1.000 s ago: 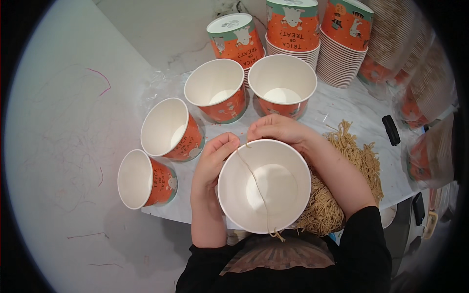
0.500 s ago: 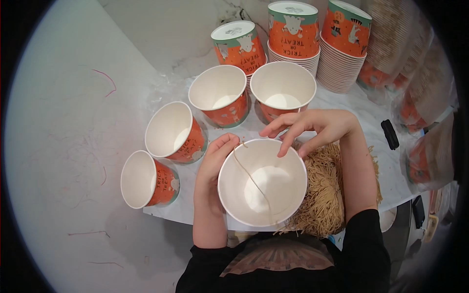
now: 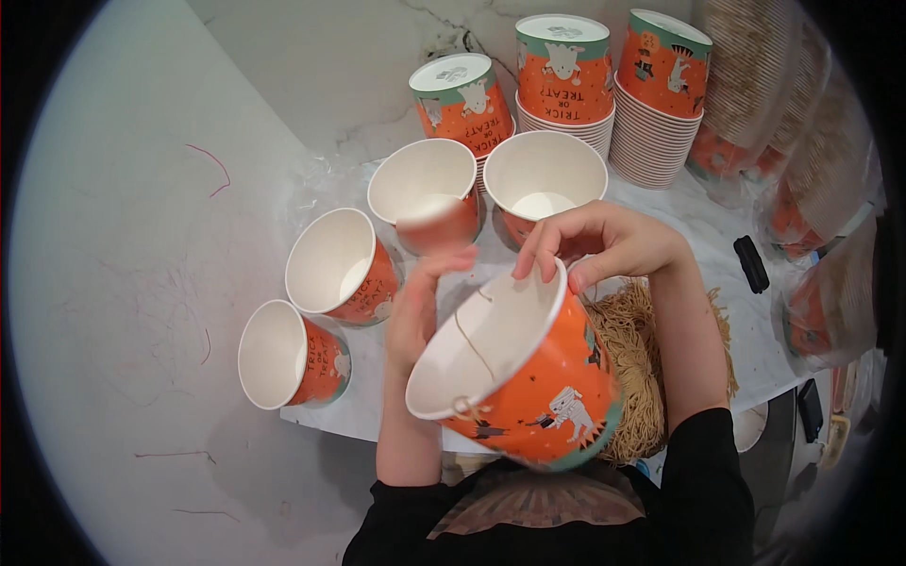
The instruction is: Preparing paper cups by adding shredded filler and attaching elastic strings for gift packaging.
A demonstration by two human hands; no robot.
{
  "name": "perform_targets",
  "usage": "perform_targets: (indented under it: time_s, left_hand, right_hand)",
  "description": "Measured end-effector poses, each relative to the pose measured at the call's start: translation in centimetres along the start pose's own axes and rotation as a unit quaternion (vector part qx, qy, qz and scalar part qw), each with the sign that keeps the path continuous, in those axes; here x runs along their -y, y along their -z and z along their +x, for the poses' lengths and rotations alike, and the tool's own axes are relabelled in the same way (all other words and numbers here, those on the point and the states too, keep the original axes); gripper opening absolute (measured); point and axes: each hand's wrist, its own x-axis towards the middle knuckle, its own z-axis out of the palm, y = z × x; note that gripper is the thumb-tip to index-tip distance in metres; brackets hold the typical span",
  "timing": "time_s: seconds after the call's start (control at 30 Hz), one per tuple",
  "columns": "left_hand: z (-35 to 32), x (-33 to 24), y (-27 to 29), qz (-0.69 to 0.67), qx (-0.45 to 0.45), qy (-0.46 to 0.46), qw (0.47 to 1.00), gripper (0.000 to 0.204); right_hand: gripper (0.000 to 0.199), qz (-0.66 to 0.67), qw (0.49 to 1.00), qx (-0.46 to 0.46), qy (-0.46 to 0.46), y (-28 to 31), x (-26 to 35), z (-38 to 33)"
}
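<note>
Because it looks papery, orange bucket (image 3: 533, 382): likely light, stiff, crushable; best held by its rim.
Right hand (image 3: 618, 236): pinching rim.
Left hand (image 3: 412, 316): released, blurred.

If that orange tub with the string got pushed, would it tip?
Maybe: the orange tub looks wider at its rim than its base, so it might tip. It's probably light, since it looks hollow and the right hand holds just its rim. Its string looks thin and bent, so likely floppy.
</note>
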Motion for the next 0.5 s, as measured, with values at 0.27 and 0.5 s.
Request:
perform_targets:
  time_s: [0.27,0.5]
  left_hand:
    - [-2.2,1.3,1.1,-0.372,-0.134,0.079,0.915,0.073]
    - [-1.0,0.6,0.6,-0.514,-0.160,0.150,0.829,0.058]
  right_hand:
    - [0.045,-0.027,0.972,-0.155,-0.174,-0.8,-0.9,1.5]
    - [0.041,-0.034,0.948,-0.287,-0.130,-1.5,-2.2,1.3]
